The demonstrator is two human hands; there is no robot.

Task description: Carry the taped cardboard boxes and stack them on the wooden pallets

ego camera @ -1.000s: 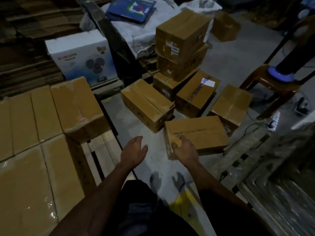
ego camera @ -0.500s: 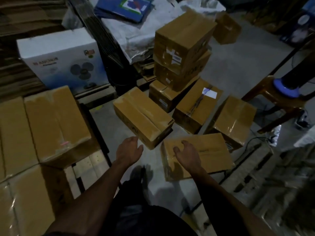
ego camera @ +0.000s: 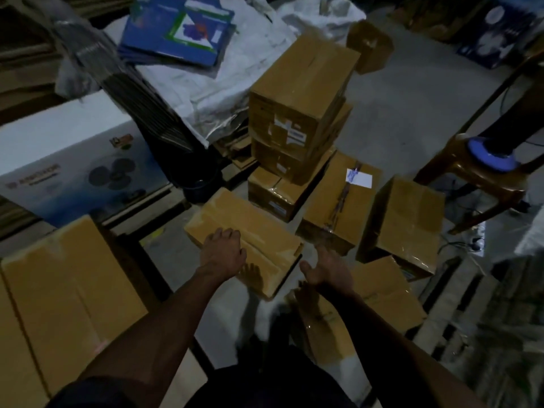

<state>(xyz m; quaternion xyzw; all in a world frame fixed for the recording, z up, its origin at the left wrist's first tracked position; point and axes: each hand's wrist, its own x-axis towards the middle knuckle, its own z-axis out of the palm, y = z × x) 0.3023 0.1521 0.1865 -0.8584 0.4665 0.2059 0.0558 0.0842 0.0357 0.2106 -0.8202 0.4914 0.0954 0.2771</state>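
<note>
**Both hands at a long box on the floor**

The left hand point(ego camera: 223, 254) lies palm down on top of a long cardboard box point(ego camera: 247, 240), its fingers point(ego camera: 232, 234) loosely curved over the lid near the taped middle seam; they rest on it without closing round an edge. The right hand point(ego camera: 323, 269) hovers just beside the box's near right corner, fingers spread and relaxed, holding nothing; whether it touches the cardboard cannot be told.

The box lies flat on the grey concrete floor point(ego camera: 412, 92), its long axis running from far left to near right, the near end pointing toward the right hand.

Another flat box point(ego camera: 379, 301) lies under and right of the right forearm. Beyond, a stack of boxes point(ego camera: 297, 113) stands three high, with a labelled box point(ego camera: 338, 201) and a tilted box point(ego camera: 403, 222) to its right. On the near left, taped boxes point(ego camera: 59, 290) sit packed side by side; wooden slats show under their edge. Behind them stands a white fan carton point(ego camera: 73, 154). White sacking point(ego camera: 235, 69) with blue packages point(ego camera: 176, 28) on it lies at the far side, and a brown plastic chair point(ego camera: 482, 178) stands at the right. The room is dim.
</note>
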